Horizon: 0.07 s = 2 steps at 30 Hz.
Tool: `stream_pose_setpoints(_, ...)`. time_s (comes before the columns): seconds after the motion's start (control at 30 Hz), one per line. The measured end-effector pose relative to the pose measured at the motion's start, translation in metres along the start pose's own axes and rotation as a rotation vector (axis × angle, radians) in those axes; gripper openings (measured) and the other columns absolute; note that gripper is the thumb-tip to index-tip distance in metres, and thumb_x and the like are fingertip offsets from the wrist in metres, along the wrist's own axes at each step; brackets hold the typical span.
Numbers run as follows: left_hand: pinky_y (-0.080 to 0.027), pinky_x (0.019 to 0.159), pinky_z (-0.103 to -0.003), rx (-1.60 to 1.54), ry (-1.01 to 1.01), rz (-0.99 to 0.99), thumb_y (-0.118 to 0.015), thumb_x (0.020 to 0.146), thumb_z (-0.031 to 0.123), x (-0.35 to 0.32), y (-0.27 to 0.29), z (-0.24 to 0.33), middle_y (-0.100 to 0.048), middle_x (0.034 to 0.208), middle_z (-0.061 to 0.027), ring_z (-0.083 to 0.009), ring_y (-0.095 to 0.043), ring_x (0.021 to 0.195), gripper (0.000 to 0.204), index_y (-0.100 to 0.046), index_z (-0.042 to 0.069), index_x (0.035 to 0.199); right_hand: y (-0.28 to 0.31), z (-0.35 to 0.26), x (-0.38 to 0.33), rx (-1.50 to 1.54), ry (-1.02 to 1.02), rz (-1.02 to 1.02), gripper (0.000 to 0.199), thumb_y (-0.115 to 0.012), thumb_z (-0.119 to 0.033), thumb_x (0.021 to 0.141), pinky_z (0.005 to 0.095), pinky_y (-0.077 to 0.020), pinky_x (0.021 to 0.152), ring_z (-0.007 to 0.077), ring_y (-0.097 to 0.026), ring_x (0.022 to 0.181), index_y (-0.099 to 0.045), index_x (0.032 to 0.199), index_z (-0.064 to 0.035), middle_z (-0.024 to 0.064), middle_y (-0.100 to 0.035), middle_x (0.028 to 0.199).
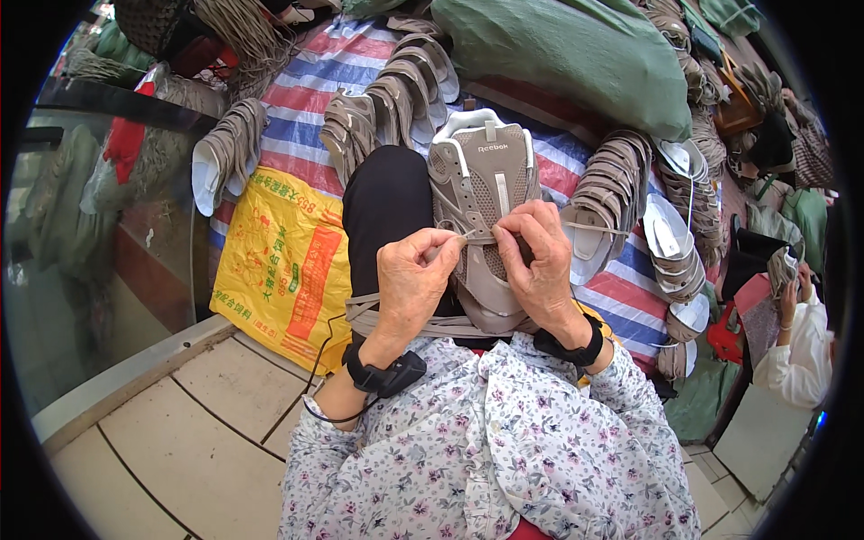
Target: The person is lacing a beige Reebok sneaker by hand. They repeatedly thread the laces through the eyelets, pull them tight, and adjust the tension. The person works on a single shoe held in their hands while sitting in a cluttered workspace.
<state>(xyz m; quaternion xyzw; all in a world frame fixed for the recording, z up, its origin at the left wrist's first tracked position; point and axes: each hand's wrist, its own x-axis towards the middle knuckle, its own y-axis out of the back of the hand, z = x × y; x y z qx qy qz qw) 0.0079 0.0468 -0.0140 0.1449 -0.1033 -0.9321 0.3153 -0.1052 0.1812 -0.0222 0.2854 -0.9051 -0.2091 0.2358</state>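
Observation:
A taupe shoe upper (490,180) with mesh panels and pale trim lies across my lap, its tongue end away from me and its toe toward me. My left hand (416,274) is at the left eyelet edge, thumb and index finger pinched on the end of a thin pale shoelace (469,233). Opposite it, my right hand (537,256) bends over the right eyelet edge with thumb and fingertips pressed together. What those right fingertips hold is hidden. A bundle of flat greyish laces (378,317) lies across my lap, beside my left wrist.
Stacked shoe uppers (607,193) stand in rows on a striped plastic sheet (297,99). A yellow printed sack (270,270) lies at my left, near a glass panel (126,243). Green sacks (567,63) lie ahead. Another person's white sleeve (796,355) shows at far right.

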Motion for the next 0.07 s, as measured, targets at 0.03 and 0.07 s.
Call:
stream_pose_setpoints(0.03,-0.030,0.048,-0.018,-0.008,0.005,0.001,-0.070,0.090,0.010,-0.0004,-0.0004,0.0000,-0.052,0.062,0.0094,0.0016,-0.038,0.056,0.011,-0.074,-0.001,0.091,-0.0010,-0.0014,0.0000,-0.003,-0.003,0.003,0.009,-0.069,0.002,0.079,0.0384,-0.0441,0.075,0.0294,-0.054,0.085,-0.064,0.086,-0.0015,0.0114,-0.057,0.086)
stream_pose_setpoints(0.07,-0.030,0.048,-0.018,-0.009,0.007,0.001,-0.070,0.090,0.010,-0.0003,-0.0007,-0.0006,-0.052,0.062,0.0094,0.0016,-0.038,0.056,0.011,-0.074,-0.001,0.091,-0.0023,-0.0032,-0.0002,-0.006,-0.005,0.006,0.009,-0.069,0.002,0.079,0.0385,-0.0440,0.075,0.0295,-0.054,0.085,-0.064,0.086,-0.0016,0.0116,-0.057,0.087)
